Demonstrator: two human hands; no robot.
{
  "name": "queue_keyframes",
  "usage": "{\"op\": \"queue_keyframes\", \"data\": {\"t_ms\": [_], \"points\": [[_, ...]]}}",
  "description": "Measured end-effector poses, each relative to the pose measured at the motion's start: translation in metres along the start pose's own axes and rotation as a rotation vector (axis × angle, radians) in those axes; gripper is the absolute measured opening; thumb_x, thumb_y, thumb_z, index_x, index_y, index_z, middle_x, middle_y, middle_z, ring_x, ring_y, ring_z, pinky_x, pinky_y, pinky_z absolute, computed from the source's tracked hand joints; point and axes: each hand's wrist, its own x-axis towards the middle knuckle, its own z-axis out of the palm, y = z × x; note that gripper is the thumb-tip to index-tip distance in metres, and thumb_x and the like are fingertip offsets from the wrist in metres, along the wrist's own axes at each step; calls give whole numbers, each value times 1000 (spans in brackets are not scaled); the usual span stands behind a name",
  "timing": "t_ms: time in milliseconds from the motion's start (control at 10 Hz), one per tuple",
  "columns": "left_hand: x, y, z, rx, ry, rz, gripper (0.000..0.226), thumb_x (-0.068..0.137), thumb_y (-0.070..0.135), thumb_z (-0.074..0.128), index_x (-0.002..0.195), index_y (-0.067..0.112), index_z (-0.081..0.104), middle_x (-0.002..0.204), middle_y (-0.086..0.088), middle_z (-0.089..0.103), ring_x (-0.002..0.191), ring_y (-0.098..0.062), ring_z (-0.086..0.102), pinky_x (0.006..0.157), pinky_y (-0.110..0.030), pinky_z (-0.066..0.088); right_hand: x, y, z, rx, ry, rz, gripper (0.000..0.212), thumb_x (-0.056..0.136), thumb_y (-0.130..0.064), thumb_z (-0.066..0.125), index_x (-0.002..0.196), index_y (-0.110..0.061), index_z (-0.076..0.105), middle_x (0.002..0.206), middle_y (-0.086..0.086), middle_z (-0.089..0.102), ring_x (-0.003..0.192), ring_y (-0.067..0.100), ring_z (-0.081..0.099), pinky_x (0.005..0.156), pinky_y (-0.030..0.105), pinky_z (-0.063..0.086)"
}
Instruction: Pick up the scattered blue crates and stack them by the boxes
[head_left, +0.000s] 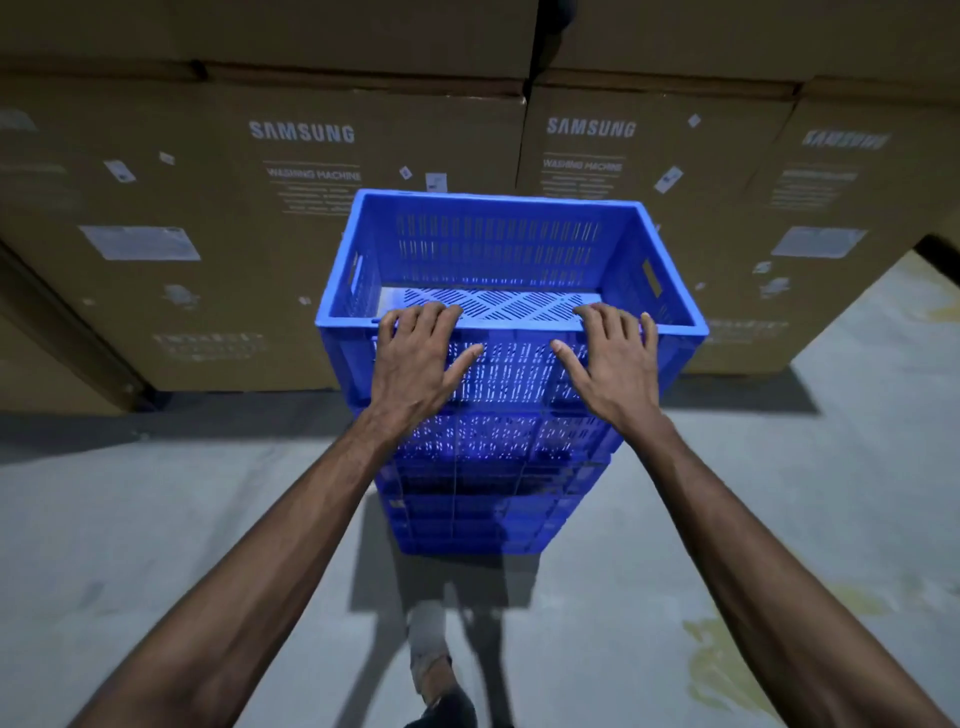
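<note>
Left hand: my left hand (415, 364) is on the near rim of the top crate (498, 249), left of its middle. The four fingers are hooked over the rim into the crate, and the thumb is spread out flat against the slotted outer wall.
Right hand: my right hand (615, 364) grips the same rim right of the middle in the same way, with fingers bent over the edge and the thumb angled inward on the outer wall. My two hands are apart, with bare rim between them.
Top crate: blue plastic, open side up and empty. It has slotted walls, a lattice bottom and a handle slot in each short side. It sits squarely on the stack (493, 467).
Stack: more blue crates of the same kind stand on the floor (156, 519), one on another. I cannot count them exactly.
Boxes: big brown cardboard boxes (234, 234) printed SAMSUNG WASHING MACHINE stand in a row just behind the stack, with more stacked on top of them.
Floor: grey concrete, with a yellowish stain (722, 665) near my right forearm.
Foot: one foot (431, 654) shows below, between my arms, on the near side of the stack.
</note>
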Motion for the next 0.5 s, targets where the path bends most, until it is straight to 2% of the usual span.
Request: {"op": "queue_keyframes", "data": {"t_ms": [100,200,300,400,500], "points": [[-11,11,-7,31,-99,-68,71,103,69,26,157,23,33,160,-3,38,149,-28,31,124,-51,15,-14,4,-4,-13,-89,-34,72,99,-65,38,157,-24,27,161,4,32,151,30,23,123,58,9],[-30,26,-11,13,-165,-116,79,102,72,24,164,26,10,172,-2,7,159,-28,0,126,-57,2,-30,8,-13,1,-167,-31,85,96,-63,47,162,-28,8,170,4,11,157,30,4,123,62,7],[-51,36,-24,-8,-232,-147,79,101,73,24,164,30,3,173,2,-5,159,-27,-4,124,-62,-1,-43,7,-26,21,-230,-24,92,93,-61,55,162,-31,1,171,2,0,157,29,-4,122,64,6],[-70,45,-41,-87,-310,-228,77,100,73,23,164,35,2,173,1,2,158,-27,6,123,-64,1,-47,7,-38,46,-281,-33,91,94,-59,56,162,-32,2,171,1,-3,157,30,-3,122,65,6],[-89,49,-54,-153,-325,-239,74,100,72,27,163,34,13,169,-5,22,153,-29,25,120,-64,18,-51,6,-46,92,-310,-21,87,95,-57,57,162,-31,8,171,2,-1,157,31,2,122,64,9]]}}
